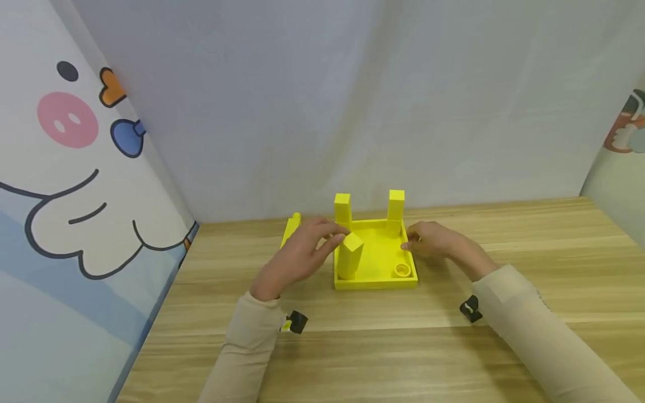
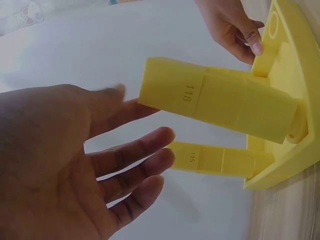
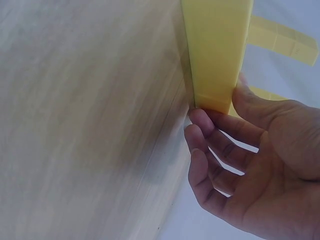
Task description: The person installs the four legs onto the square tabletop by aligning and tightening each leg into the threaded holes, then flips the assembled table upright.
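A shallow yellow square tray [image 1: 375, 284] sits on the table, with stacked-block posts rising at three corners. My left hand [image 1: 304, 249] is at the top of the near-left post [image 1: 350, 258]. In the left wrist view its fingers are loosely spread; the index finger reaches behind the post [image 2: 220, 100], marked with small digits, and the blurred thumb stands apart from it. Whether the index finger touches is unclear. My right hand [image 1: 435, 243] pinches the tray's right wall, thumb on one face and index finger on the other, as the right wrist view shows.
Two more posts, back-left [image 1: 342, 207] and back-right [image 1: 396, 210], stand in the tray. A round ring socket [image 1: 402, 270] is in its near-right corner. Left of the tray lies a yellow piece [image 1: 291, 230] with a rounded end, partly behind my hand. A pale curtain [image 1: 353, 112] hangs behind the table.
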The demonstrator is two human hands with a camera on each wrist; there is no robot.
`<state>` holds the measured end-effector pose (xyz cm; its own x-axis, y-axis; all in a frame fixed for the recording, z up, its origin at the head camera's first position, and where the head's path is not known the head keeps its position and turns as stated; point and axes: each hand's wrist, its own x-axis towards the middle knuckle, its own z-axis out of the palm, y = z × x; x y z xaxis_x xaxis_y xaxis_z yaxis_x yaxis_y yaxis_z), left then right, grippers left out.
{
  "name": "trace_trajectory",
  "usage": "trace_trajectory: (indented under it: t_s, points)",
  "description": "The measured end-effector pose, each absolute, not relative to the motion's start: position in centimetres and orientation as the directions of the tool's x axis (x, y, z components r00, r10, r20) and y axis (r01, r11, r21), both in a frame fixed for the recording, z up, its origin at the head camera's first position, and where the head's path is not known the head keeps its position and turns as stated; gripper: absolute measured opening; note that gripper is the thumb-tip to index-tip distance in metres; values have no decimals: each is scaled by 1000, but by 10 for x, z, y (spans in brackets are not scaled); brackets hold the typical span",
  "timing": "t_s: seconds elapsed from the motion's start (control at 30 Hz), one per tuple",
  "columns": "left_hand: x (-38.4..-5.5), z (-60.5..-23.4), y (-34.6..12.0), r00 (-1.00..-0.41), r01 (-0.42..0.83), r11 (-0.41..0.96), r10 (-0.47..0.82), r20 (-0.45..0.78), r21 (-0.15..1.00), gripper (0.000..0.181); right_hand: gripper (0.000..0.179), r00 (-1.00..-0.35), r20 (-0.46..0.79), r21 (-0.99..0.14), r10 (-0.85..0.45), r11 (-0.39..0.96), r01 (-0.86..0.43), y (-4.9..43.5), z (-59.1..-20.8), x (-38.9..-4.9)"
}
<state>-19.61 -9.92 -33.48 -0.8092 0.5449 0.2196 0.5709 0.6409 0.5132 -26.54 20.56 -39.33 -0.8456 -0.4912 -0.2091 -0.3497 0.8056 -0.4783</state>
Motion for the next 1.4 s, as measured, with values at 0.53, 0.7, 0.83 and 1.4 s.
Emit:
trace_trajectory:
  t_s: [0.53, 0.7, 0.83, 1.4]
  points:
    - [-196, -336, -98, -807, 577, 667, 556, 202, 472, 33, 26, -846, -194, -493, -496, 795, -353, 205, -390, -262]
    - [-196, -336, -100, -781, 609, 646, 589, 207, 461, 32, 25, -845, -190, -499, -500, 790, -356, 206, -391, -263]
    - [-196, -337, -100, -777, 614, 645, 594, 208, 454, 34, 25, -845, -201, -500, -496, 793, -347, 206, -393, -264]
    - [-192, -337, -96, -852, 516, 682, 470, 230, 518, 37, 23, -847, -181, -503, -499, 788, -356, 207, -395, -264]
